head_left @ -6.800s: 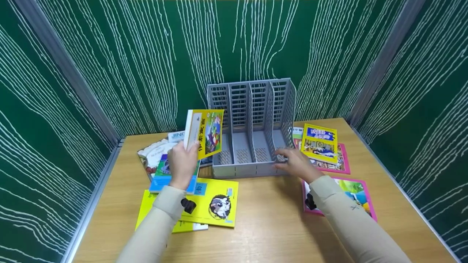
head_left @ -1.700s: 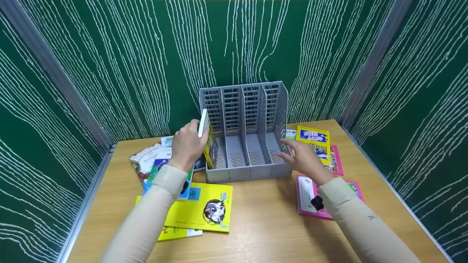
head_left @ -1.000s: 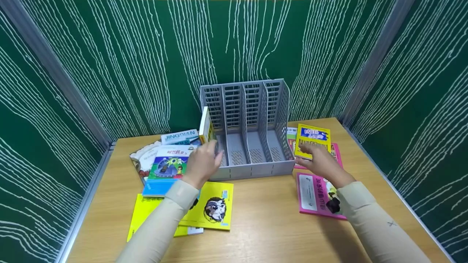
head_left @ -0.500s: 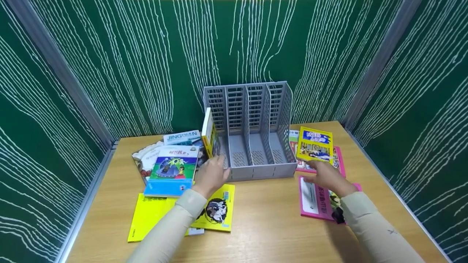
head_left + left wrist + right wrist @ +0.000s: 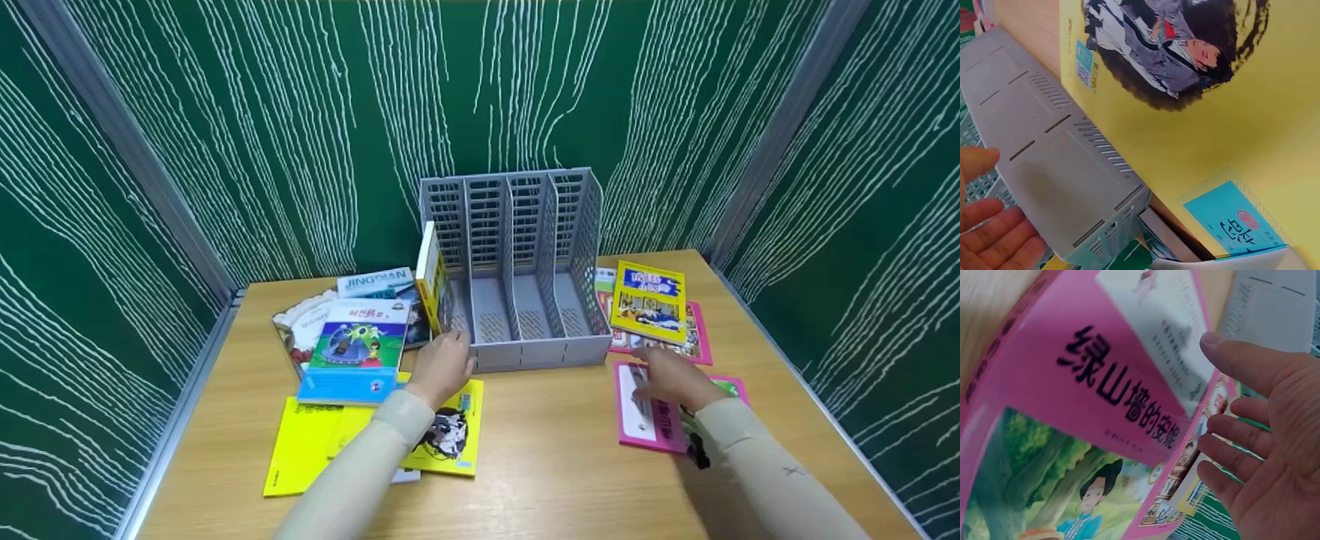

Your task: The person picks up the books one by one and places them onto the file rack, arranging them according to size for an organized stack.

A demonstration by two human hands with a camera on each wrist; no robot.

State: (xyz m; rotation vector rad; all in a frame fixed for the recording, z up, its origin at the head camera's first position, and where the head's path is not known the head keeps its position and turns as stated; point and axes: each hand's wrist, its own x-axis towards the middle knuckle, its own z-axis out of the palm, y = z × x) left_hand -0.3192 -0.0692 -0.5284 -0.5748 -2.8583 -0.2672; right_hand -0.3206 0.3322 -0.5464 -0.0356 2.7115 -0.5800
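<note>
A grey file organizer [image 5: 540, 354] with several upright compartments stands at the back of the table. In its leftmost compartment a yellow book [image 5: 429, 270] is upright, leaning on the left wall. My left hand [image 5: 442, 367] is at the front edge of that compartment, holding nothing; in the left wrist view its loosely bent fingers [image 5: 1002, 242] are beside the organizer's front wall. My right hand [image 5: 679, 379] hovers above a pink book [image 5: 645, 431] lying flat; in the right wrist view its spread fingers and thumb hold nothing, beside the pink cover [image 5: 1078, 388].
Left of the organizer lie a blue-and-green book [image 5: 356, 352], a white book [image 5: 375, 282] and a round-patterned book [image 5: 304, 322], overlapping. Yellow books [image 5: 300, 450] lie nearer. Right of it a yellow book [image 5: 649, 300] rests on a pink-edged one [image 5: 701, 337].
The yellow book went from my left hand into the leftmost compartment and was let go. That hand came down to the organizer's front; my right hand shifted from the organizer toward the pink book.
</note>
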